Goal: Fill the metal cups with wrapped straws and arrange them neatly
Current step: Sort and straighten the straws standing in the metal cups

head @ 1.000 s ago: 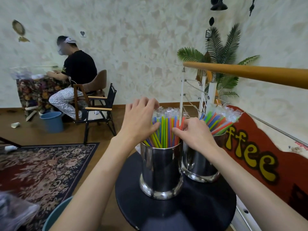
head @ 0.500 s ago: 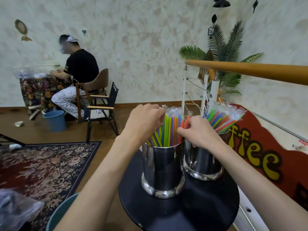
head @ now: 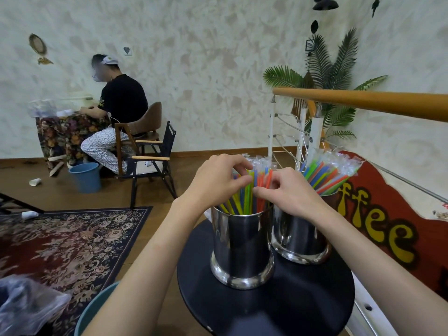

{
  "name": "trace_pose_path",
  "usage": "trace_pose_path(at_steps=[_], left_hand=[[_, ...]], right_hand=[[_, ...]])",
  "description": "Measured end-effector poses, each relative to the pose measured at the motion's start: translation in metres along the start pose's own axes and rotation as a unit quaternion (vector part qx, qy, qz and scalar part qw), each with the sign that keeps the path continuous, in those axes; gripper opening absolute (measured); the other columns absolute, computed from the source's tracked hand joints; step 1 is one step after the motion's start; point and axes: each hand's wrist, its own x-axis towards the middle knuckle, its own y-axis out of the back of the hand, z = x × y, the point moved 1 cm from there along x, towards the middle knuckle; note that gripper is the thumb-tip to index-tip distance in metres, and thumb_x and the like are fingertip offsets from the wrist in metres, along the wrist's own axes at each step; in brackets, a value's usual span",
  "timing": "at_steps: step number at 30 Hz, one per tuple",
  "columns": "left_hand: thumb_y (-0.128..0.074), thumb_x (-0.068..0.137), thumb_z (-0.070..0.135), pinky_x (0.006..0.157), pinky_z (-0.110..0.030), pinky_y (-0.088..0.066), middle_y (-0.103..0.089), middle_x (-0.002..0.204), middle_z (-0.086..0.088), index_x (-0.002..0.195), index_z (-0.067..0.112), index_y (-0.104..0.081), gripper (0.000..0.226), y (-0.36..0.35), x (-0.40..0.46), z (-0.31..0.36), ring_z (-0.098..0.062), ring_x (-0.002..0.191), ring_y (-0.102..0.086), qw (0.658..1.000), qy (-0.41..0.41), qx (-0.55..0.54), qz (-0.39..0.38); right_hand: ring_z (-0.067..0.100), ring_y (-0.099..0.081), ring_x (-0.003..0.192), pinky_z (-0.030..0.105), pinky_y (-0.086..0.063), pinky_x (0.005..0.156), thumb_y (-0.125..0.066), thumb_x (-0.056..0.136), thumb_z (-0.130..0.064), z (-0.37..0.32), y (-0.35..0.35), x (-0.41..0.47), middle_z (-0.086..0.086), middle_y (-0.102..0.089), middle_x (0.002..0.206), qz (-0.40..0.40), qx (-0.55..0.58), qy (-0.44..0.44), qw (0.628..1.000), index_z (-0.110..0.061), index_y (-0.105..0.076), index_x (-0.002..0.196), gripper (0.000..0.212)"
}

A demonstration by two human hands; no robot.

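Two shiny metal cups stand side by side on a small round black table [head: 291, 309]. The near cup [head: 242, 246] holds a bundle of coloured wrapped straws [head: 247, 197] standing upright. My left hand [head: 215, 185] curls over the bundle's left side with its fingertips in among the straws. My right hand [head: 288, 192] pinches straws on the bundle's right side. The far cup [head: 300, 236] sits behind my right wrist, and its straws [head: 327, 173] lean to the right.
A wooden handrail [head: 363, 103] on white posts runs close on the right, above a red "coffee" sign [head: 378, 229]. A teal bin [head: 97, 309] and a plastic bag [head: 26, 304] sit at lower left, by a patterned rug [head: 68, 238]. A person sits at a far table.
Both hands have closed in on the near cup's straws, the fingertips now nearly meeting at the middle of the bundle. The cups have not moved.
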Motion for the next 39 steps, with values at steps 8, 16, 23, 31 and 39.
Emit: trace_pose_path(at_steps=[8, 16, 23, 31, 39], left_hand=[[-0.085, 0.08, 0.031, 0.076, -0.032, -0.054, -0.074, 0.089, 0.01, 0.098, 0.02, -0.074, 0.023, 0.001, 0.001, -0.004, -0.011, 0.087, -0.069, 0.996, 0.023, -0.091, 0.0], [-0.083, 0.083, 0.02, 0.069, -0.011, -0.048, -0.073, 0.089, 0.009, 0.101, 0.019, -0.073, 0.02, 0.003, 0.0, -0.007, -0.003, 0.084, -0.068, 0.994, 0.007, -0.105, -0.017], [-0.083, 0.083, 0.019, 0.071, -0.019, -0.052, -0.073, 0.085, 0.01, 0.109, 0.02, -0.07, 0.029, 0.002, 0.0, -0.004, -0.013, 0.082, -0.067, 0.993, 0.019, -0.114, -0.024], [-0.084, 0.082, 0.017, 0.072, -0.017, -0.053, -0.076, 0.084, 0.008, 0.112, 0.02, -0.069, 0.033, 0.003, 0.0, -0.007, -0.007, 0.08, -0.068, 0.992, 0.016, -0.126, -0.021], [-0.081, 0.085, 0.018, 0.069, -0.013, -0.048, -0.074, 0.086, 0.008, 0.115, 0.023, -0.065, 0.035, 0.006, -0.002, -0.005, -0.004, 0.077, -0.065, 0.992, 0.009, -0.118, -0.032]], right_hand=[[0.022, -0.067, 0.081, 0.044, -0.053, 0.082, -0.073, 0.091, -0.033, -0.003, 0.003, -0.001, 0.01, -0.072, 0.081, -0.067, 0.084, 0.043, 0.993, -0.007, -0.073, 0.08, 0.028], [0.009, -0.059, 0.078, 0.036, -0.05, 0.083, -0.069, 0.096, -0.027, -0.001, 0.011, -0.001, -0.003, -0.063, 0.075, -0.114, 0.121, 0.017, 0.986, -0.017, -0.065, 0.067, 0.031], [0.027, -0.066, 0.087, 0.043, -0.052, 0.088, -0.072, 0.093, -0.03, -0.003, 0.018, -0.003, 0.012, -0.072, 0.087, -0.112, 0.121, 0.014, 0.986, -0.015, -0.074, 0.076, 0.023], [0.018, -0.064, 0.064, 0.045, -0.055, 0.073, -0.088, 0.076, -0.031, -0.001, 0.014, -0.001, 0.003, -0.065, 0.064, -0.055, 0.104, 0.013, 0.993, -0.006, -0.069, 0.082, 0.032], [0.02, -0.069, 0.068, 0.044, -0.059, 0.072, -0.09, 0.074, -0.029, -0.001, 0.013, 0.0, 0.0, -0.067, 0.065, -0.074, 0.126, 0.007, 0.989, -0.007, -0.07, 0.089, 0.033]])
